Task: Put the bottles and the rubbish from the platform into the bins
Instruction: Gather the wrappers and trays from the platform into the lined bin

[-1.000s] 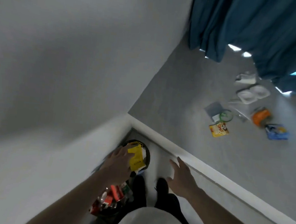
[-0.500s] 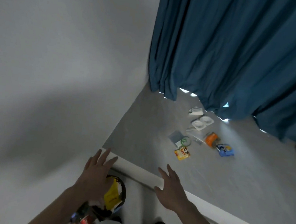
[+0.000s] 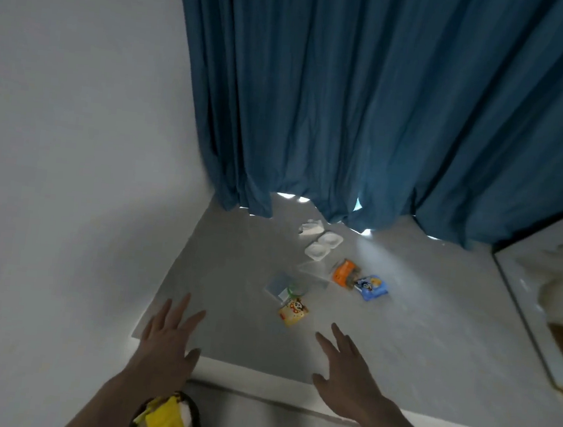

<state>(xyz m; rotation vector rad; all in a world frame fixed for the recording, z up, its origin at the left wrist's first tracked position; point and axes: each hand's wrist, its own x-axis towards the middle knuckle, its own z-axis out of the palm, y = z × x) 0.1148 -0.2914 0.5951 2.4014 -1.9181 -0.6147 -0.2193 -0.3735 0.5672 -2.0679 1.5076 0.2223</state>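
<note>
Rubbish lies scattered on the grey platform (image 3: 432, 348) in my head view. Nearest is a yellow snack packet (image 3: 293, 312), ahead of and between my hands; an orange packet (image 3: 346, 272) and a blue packet (image 3: 372, 287) touch further back, with white trays (image 3: 323, 246) near the curtain (image 3: 370, 101). All look light, crinkly and slippery; I'd pinch an edge. My left hand (image 3: 166, 343) and right hand (image 3: 349, 374) hover spread, empty. A bin (image 3: 196, 418) sits below, holding yellow rubbish.

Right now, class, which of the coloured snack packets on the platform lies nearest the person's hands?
The yellow packet with the cartoon face. It lies nearest the platform's front edge, while the orange packet and blue packet lie farther back.
</note>
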